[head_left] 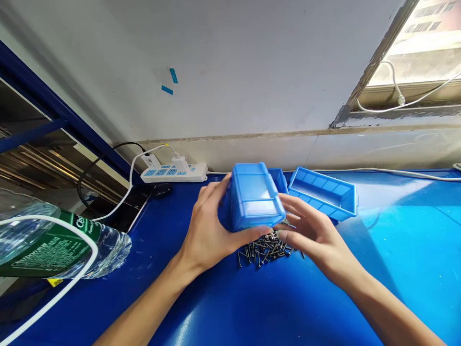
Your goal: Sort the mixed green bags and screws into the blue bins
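Observation:
My left hand (211, 230) grips a blue plastic bin (254, 192), thumb along the lower edge and fingers round its left side. The bin is tipped over above a pile of dark screws (264, 250) on the blue tabletop (216, 307). Close by its right side is my right hand (317, 230), with thumb and fingers apart. Its fingertips reach the bin's lower right edge; whether they press on it I cannot tell. The bin's inside is hidden from me.
Behind the held bin stands another blue bin (277, 179), with a third blue bin (324, 192) to its right. A white power strip (175, 172) lies along the wall. At left are a large water bottle (61, 240) and a white cable (91, 254).

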Available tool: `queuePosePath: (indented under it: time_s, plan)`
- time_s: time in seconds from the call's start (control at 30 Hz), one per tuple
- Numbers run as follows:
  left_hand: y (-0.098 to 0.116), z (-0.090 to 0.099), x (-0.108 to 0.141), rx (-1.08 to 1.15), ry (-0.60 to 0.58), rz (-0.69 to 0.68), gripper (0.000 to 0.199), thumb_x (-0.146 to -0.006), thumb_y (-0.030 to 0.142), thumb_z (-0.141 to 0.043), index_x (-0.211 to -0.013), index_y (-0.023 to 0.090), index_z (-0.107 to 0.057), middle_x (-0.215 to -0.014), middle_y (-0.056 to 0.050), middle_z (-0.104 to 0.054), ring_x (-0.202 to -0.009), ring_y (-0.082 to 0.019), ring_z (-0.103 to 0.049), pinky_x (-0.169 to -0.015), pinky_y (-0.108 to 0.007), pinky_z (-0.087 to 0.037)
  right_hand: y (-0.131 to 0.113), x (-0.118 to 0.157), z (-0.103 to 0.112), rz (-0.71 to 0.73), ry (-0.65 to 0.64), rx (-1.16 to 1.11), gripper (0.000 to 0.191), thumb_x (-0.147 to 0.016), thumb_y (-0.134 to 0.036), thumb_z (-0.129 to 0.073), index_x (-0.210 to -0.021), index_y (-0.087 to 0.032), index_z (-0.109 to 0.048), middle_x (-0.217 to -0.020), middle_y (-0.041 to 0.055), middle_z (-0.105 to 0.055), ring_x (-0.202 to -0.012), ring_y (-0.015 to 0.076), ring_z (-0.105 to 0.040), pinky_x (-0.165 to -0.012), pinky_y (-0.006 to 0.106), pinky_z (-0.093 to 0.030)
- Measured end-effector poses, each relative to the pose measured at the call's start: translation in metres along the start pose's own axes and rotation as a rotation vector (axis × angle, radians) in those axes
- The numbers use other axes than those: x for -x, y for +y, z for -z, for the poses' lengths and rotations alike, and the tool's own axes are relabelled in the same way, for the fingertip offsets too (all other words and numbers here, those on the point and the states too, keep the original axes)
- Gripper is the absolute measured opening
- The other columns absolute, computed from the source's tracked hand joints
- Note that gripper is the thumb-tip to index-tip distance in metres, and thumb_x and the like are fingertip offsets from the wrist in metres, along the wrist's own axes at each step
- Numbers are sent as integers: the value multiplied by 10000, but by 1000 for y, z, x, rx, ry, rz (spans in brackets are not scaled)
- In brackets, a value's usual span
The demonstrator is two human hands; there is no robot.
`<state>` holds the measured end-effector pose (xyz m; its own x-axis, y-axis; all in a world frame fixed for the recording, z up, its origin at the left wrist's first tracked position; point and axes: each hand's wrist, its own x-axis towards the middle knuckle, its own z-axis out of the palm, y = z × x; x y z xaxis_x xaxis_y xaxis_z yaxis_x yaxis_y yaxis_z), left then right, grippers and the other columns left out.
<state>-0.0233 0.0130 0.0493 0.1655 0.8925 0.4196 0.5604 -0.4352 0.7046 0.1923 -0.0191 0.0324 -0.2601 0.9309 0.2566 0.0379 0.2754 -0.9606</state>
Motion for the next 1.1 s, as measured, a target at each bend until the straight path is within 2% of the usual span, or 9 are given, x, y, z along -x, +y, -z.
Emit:
queuePosePath:
  time_s: [0.1, 0.23, 0.37, 0.47, 0.67, 0.77, 0.87, 0.97, 1.1]
  plan:
    - [5, -3, -8, -173, -40, -97, 1090, -612, 699, -889, -1510, 194, -534, -1280, -145, -654, -1255, -391, -565, -1062, -581, -525, 11, -3, 9, -112, 91, -19, 412, -890, -249, -642, -1302, -241, -648, -1317, 93, -760, -1101, 261, -776, -906, 399, -657]
    - [9, -10, -13, -215, -157, -93, 1136, -660, 660, -878, -1604, 221, -424, -1293, -135, -585, -1207, -353, -617, -1049, -524, -557, 18, -2, 16, -220, 159, 154, 447, -855, -335, -675, -1289, -231, -705, -1365, 96, -735, -1223, 304, -718, -1003, 446, -608]
    - [4, -15, -13, -214, -196, -101, 1137, -691, 610, -885, -1636, 240, -373, -1358, -136, -564, -1240, -344, -627, -1090, -500, -545, 25, 3, 16, -67, 248, 496, 376, -829, -362, -643, -1140, -222, -800, -1399, 128, -705, -1299, 362, -662, -1063, 525, -562]
    - [-7, -13, -13, -192, -173, -77, 1082, -717, 618, -866, -1620, 236, -407, -1414, -138, -590, -1288, -351, -620, -1129, -512, -520, 32, 8, 18, 19, 284, 733, 357, -859, -357, -611, -1118, -217, -813, -1357, 156, -719, -1215, 380, -709, -998, 563, -598]
    - [-23, 4, -12, -67, -121, 54, 898, -849, 671, -714, -1590, 230, -461, -1504, -128, -611, -1349, -333, -617, -1124, -476, -533, 39, 12, 26, 219, 357, 1009, 340, -983, -356, -577, -1197, -156, -750, -1208, 187, -773, -1117, 365, -750, -899, 552, -650]
    - [-25, 13, -13, -84, -88, 94, 794, -897, 680, -640, -1551, 247, -520, -1520, -92, -615, -1389, -323, -591, -1145, -466, -519, 34, 10, 24, 371, 395, 1132, 246, -992, -272, -586, -1123, -134, -743, -1158, 210, -783, -1054, 363, -761, -841, 536, -660]
    - [-27, 21, -14, -158, -96, 148, 750, -904, 661, -627, -1525, 248, -554, -1517, -84, -621, -1381, -325, -600, -1161, -483, -504, 24, 3, 16, 490, 366, 1111, 149, -976, -180, -608, -1065, -161, -727, -1087, 171, -800, -992, 311, -767, -828, 481, -660]
    - [-30, 33, -15, -216, -96, 230, 739, -906, 646, -621, -1507, 219, -572, -1489, -108, -642, -1354, -345, -620, -1156, -523, -501, 13, -8, 2, 496, 227, 952, 122, -981, -163, -605, -1033, -188, -712, -1020, 118, -803, -948, 251, -766, -818, 408, -656]
    - [-31, 45, -15, -168, 78, 227, 702, -936, 648, -589, -1491, 219, -569, -1478, -126, -645, -1375, -360, -599, -1176, -546, -478, 0, -30, -22, 476, 111, 835, 154, -978, -188, -613, -1084, -162, -723, -1056, 119, -799, -988, 242, -752, -882, 409, -634]
